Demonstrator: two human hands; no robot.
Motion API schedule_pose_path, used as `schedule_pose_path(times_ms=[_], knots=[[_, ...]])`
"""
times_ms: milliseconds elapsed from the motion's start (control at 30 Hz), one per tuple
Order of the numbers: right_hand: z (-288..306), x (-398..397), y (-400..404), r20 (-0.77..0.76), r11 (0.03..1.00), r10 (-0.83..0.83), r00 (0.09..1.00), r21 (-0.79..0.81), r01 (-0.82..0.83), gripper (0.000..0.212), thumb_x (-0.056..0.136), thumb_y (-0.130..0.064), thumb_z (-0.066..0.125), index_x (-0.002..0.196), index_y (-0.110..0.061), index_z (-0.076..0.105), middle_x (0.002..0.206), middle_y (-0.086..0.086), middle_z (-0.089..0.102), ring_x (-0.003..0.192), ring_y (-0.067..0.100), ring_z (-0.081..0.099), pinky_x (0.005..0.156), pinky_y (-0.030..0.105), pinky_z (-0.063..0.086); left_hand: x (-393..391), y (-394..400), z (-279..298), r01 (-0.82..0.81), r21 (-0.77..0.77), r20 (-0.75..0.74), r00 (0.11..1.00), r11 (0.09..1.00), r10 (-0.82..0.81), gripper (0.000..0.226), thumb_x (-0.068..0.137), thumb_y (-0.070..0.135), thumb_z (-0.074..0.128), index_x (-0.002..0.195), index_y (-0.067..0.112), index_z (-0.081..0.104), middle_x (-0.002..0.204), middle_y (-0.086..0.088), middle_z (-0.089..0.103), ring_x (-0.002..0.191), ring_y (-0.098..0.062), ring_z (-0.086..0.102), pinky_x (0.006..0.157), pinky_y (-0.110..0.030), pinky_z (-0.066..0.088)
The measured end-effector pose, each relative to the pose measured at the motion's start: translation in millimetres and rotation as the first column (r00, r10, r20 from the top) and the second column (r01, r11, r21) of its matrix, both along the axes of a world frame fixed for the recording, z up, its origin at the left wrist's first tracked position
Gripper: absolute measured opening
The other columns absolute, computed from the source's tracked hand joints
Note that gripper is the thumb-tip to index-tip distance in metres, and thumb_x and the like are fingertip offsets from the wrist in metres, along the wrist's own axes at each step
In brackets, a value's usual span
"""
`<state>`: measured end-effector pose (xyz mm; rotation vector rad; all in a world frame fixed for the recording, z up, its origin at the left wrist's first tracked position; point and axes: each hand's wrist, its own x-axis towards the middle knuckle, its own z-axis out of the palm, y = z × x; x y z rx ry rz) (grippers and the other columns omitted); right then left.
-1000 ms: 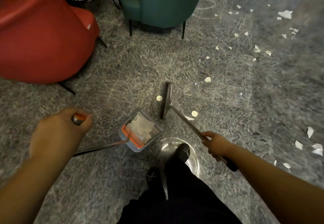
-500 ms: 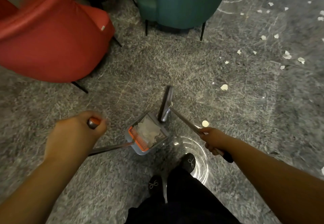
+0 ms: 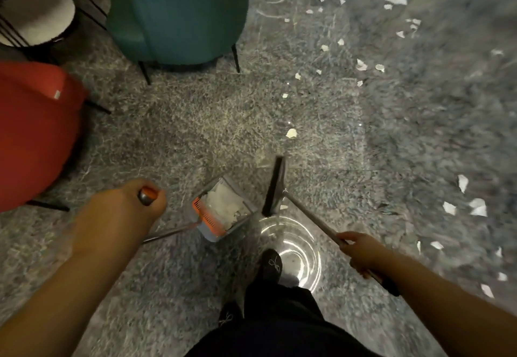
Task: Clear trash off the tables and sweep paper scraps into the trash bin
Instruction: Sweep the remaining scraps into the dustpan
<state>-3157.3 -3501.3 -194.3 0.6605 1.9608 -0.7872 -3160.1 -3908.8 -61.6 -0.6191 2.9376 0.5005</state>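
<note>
On the grey floor (image 3: 195,121), paper scraps (image 3: 291,133) lay toward two o'clock. Our left hand (image 3: 120,211) gripped the dustpan (image 3: 223,211) handle; our right hand (image 3: 363,250) gripped the broom (image 3: 275,186), just beside it.

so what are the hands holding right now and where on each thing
Left hand grips the dustpan by the top end of its long handle; right hand grips the broom partway along its handle.
</note>
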Motion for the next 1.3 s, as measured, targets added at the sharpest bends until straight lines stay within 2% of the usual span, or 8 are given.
schedule_pose_path(times_ms=[167,267,433,567,700,867,1067,1300], knots=[[5.4,9.7,45.5,-0.026,0.997,-0.054,0.998,0.047,0.056,0.035,0.097,-0.017,0.052,0.132,-0.017,0.053,0.058,0.003,0.047,0.024,0.005,0.041,0.027,0.018,0.035,-44.6,44.6,-9.6,0.127,0.013,0.032,0.991,0.992,-0.127,0.013,0.085,0.038,0.07,0.086,0.025,0.069,0.073,-0.012,0.068,0.062,-0.028,0.051,0.058,-0.036,0.046],[9.4,12.3,71.2,-0.024,0.992,-0.074,0.997,0.1,0.076,0.037,0.097,-0.023,0.05,0.133,-0.02,0.054,0.062,-0.012,0.041,0.037,0.001,0.048,0.036,0.008,0.037,-69.1,66.2,-11.8,0.188,0.036,0.049,0.981,0.982,-0.189,0.013,0.086,0.042,0.067,0.085,0.029,0.066,0.07,-0.008,0.066,0.064,-0.029,0.055,0.061,-0.039,0.052],[9.8,15.8,100.7,-0.018,0.975,-0.112,0.994,0.189,0.113,0.036,0.096,-0.019,0.049,0.13,-0.018,0.058,0.063,-0.005,0.044,0.032,-0.002,0.05,0.031,0.012,0.037,-106.5,91.5,-8.3,0.299,0.063,0.031,0.953,0.952,-0.301,0.016,0.087,0.046,0.065,0.084,0.03,0.064,0.069,-0.003,0.066,0.066,-0.029,0.059,0.063,-0.041,0.054],[19.9,11.7,99.7,-0.034,0.964,-0.127,0.991,0.23,0.131,0.031,0.096,-0.019,0.05,0.126,-0.018,0.058,0.065,0.001,0.053,0.027,0.006,0.048,0.032,0.02,0.042,-134.9,101.4,-3.9,0.307,0.048,-0.017,0.952,0.951,-0.306,0.023,0.085,0.047,0.065,0.07,0.032,0.058,0.061,0.001,0.061,0.06,-0.029,0.058,0.061,-0.039,0.052],[22.2,-6.8,86.1,-0.103,0.958,-0.211,0.972,0.177,0.227,0.038,0.094,-0.022,0.054,0.133,-0.021,0.054,0.064,-0.002,0.051,0.031,0.007,0.049,0.03,0.018,0.039,-166.8,101.9,0.7,0.353,0.069,-0.023,0.936,0.933,-0.352,0.024,0.087,0.041,0.067,0.067,0.035,0.054,0.058,0.009,0.055,0.057,-0.024,0.052,0.057,-0.037,0.047],[21.6,-63.2,54.7,-0.167,0.953,-0.269,0.949,0.1,0.287,0.041,0.095,-0.025,0.054,0.136,-0.023,0.051,0.066,-0.009,0.045,0.05,0.008,0.046,0.033,0.01,0.035,-224.1,96.6,10.2,0.408,0.084,-0.066,0.912,0.909,-0.404,0.014,0.087,0.04,0.066,0.08,0.028,0.066,0.068,-0.005,0.066,0.063,-0.032,0.057,0.059,-0.037,0.048],[10.5,-141.3,9.6,-0.193,0.942,-0.326,0.926,0.014,0.334,0.037,0.096,-0.021,0.055,0.132,-0.022,0.054,0.055,-0.002,0.051,0.026,0.005,0.044,0.031,0.017,0.036,-296.5,73.1,22.8,0.446,0.053,-0.111,0.892,0.894,-0.438,0.019,0.084,0.042,0.069,0.072,0.029,0.061,0.063,-0.002,0.061,0.065,-0.032,0.057,0.061,-0.037,0.045],[-10.3,-212.5,-28.2,-0.164,0.903,-0.426,0.89,-0.134,0.408,0.034,0.097,-0.018,0.052,0.132,-0.018,0.052,0.056,0.007,0.049,0.027,0.01,0.042,0.028,0.021,0.036,-342.8,44.3,21.7,0.423,0.001,-0.097,0.902,0.906,-0.421,0.022,0.081,0.043,0.073,0.068,0.038,0.056,0.072,-0.007,0.069,0.073,-0.036,0.063,0.067,-0.043,0.052]])
